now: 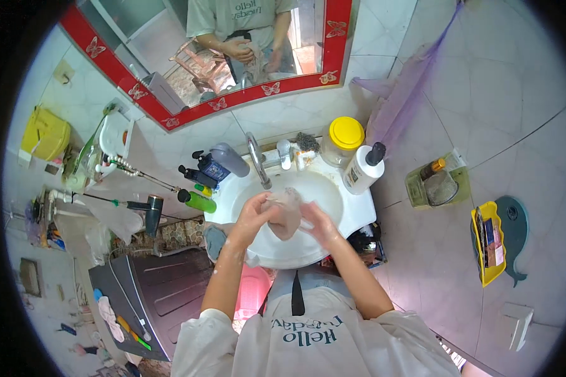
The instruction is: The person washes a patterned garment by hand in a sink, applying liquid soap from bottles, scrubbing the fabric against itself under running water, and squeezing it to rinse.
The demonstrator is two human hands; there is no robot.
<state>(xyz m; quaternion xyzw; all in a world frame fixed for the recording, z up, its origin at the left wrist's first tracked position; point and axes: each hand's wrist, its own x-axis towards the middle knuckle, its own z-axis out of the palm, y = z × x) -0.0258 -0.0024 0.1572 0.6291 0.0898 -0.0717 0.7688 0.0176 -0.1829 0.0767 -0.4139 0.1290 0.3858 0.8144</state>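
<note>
My left hand grips a thin beige cloth item, possibly a sock, which hangs bunched over the white washbasin. Beside it on the right is my right hand, blurred by motion, its fingers spread and seemingly apart from the cloth. Both hands look wet, and flecks of foam dot the left forearm. The chrome faucet arches over the basin just beyond the cloth. A grey cloth lies on the basin's left rim.
Bottles, including a green bottle, crowd the basin's left rim. A white pump bottle and a yellow-lidded jar stand at right. A red-framed mirror hangs behind. A hair dryer hangs left, above a dark washing machine.
</note>
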